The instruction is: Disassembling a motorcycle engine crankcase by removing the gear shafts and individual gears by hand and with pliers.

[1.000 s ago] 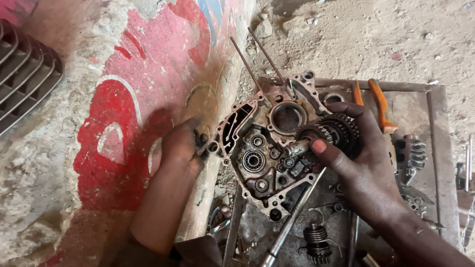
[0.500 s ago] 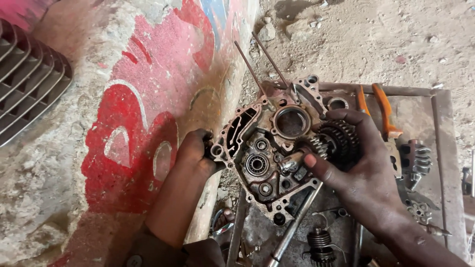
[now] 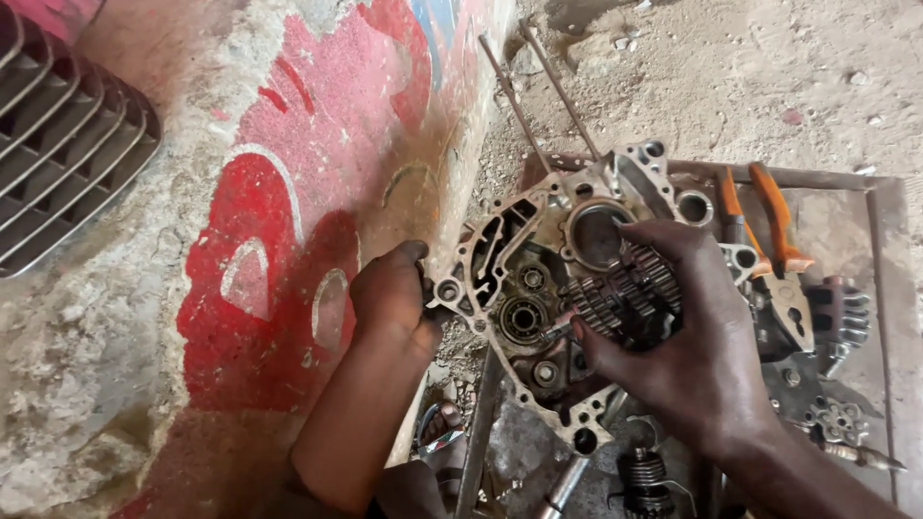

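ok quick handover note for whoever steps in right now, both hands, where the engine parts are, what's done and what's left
Left hand: grips the left edge of the engine crankcase half, steadying it.
Right hand: closed around the gear cluster, holding it over the open case, just right of the bearings.
Around: the case sits tilted on a metal tray; orange-handled pliers lie to the right; a spring-wound shaft lies below.
Done: case is open, bearings sit in their seats.
Left: the gear cluster is in hand, not seated in the case; whether its shafts are in the bores is hidden by the fingers.
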